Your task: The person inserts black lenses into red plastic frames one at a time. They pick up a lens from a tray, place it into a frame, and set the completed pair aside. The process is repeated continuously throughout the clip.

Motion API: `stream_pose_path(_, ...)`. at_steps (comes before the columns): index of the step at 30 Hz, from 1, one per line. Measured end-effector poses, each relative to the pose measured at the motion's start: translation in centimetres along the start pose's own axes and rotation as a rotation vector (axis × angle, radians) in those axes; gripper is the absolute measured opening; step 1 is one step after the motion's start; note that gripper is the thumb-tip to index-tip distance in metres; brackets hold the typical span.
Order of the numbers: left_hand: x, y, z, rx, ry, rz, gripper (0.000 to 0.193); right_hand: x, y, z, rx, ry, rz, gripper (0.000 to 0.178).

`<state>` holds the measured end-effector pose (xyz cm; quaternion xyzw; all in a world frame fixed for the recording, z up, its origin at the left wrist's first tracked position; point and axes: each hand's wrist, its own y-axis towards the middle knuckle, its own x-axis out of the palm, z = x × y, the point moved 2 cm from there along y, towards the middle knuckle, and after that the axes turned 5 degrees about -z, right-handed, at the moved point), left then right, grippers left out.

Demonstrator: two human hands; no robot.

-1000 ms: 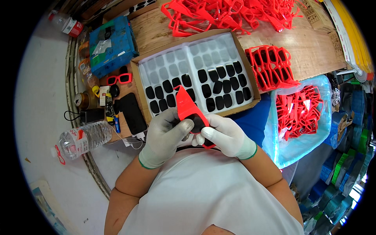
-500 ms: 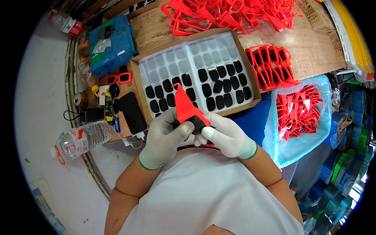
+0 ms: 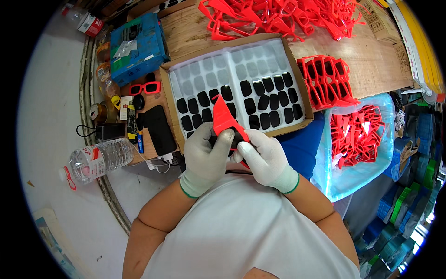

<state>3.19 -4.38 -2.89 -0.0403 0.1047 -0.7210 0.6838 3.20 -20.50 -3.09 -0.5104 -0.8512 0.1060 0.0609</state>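
Note:
Between my two white-gloved hands is a red sunglasses frame (image 3: 225, 118), tilted, one temple arm pointing up and away. My left hand (image 3: 206, 156) grips it from the left, its thumb pressed on a dark lens in the frame. From the right, my right hand (image 3: 265, 159) pinches the frame's lower rim, thumb on top. The gloves hide much of the frame's front. Just beyond my hands, an open cardboard box (image 3: 306, 122) holds rows of loose dark lenses (image 3: 263, 102) on white lining; a translucent sheet covers the far rows.
Red frames (image 3: 278, 18) lie heaped at the back; stacked red sunglasses (image 3: 325, 81) stand right of the box. A lined bin (image 3: 388, 139) of red frames is at right. Left are a phone (image 3: 159, 130), a blue box (image 3: 138, 49), a large plastic bottle (image 3: 95, 162) and red sunglasses (image 3: 145, 88).
Both hands have turned the red sunglasses frame slightly and shifted a little right. The left thumb sits higher on the frame. The whole view has moved slightly.

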Motion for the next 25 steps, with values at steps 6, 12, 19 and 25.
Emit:
stream_pose_path(6, -0.5, -0.1, 0.1, -0.019, -0.137, -0.083, 0.015, -0.4, 0.0, 0.0, -0.033, 0.097, -0.081, 0.025)
stream_pose_path(12, -2.0, -0.2, 0.0, -0.153, -0.352, -0.297, 0.017, -0.9, -0.6, 0.5, -0.01, 0.169, -0.197, 0.03)
stream_pose_path(19, -1.6, -0.5, 1.1, -0.15, -0.287, -0.269, 0.018, -1.4, -0.5, -0.2, 0.004, 0.126, -0.258, 0.021)
stream_pose_path(25, -1.6, -0.5, 2.7, -0.176, -0.482, -0.317, 0.02, -1.1, -0.6, -1.5, 0.007, -0.004, -0.248, 0.016)
